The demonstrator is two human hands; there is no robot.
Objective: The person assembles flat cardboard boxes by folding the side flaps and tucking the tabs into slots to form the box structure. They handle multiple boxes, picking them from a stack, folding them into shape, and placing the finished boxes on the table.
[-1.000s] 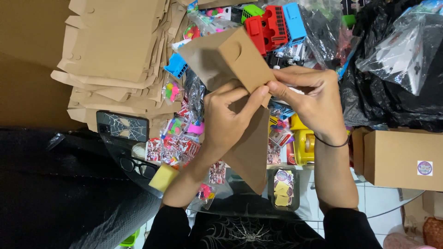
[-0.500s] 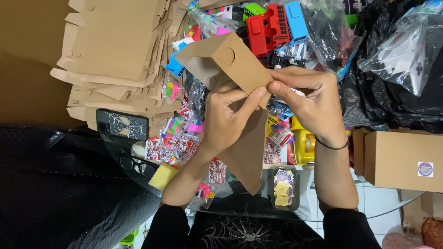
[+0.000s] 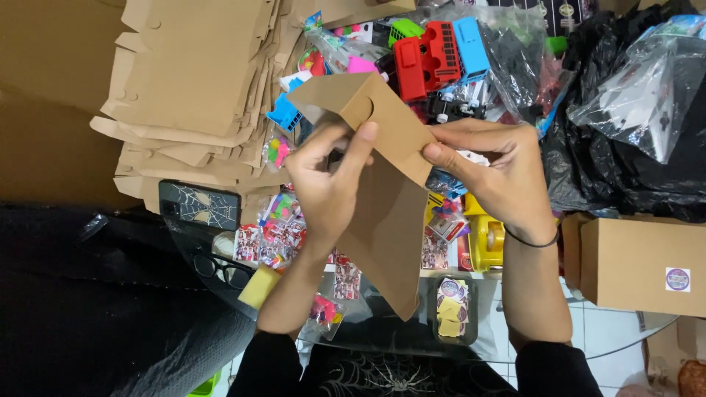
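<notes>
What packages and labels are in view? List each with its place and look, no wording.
Brown cardboard box: half folded, held up between left hand and right hand.
Closed brown box: right edge, rectangular.
Round sticker: on that box, white and purple.
Flat cardboard blanks: stacked upper left.
Clear bag: upper right, over black bags.
Small printed packets: centre, multicoloured.

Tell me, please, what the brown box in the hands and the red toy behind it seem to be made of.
Brown box: likely thin cardboard, matte; it shows sharp fold lines and a cut notch. Red toy: probably hard plastic, glossy, with moulded ribs.
</notes>
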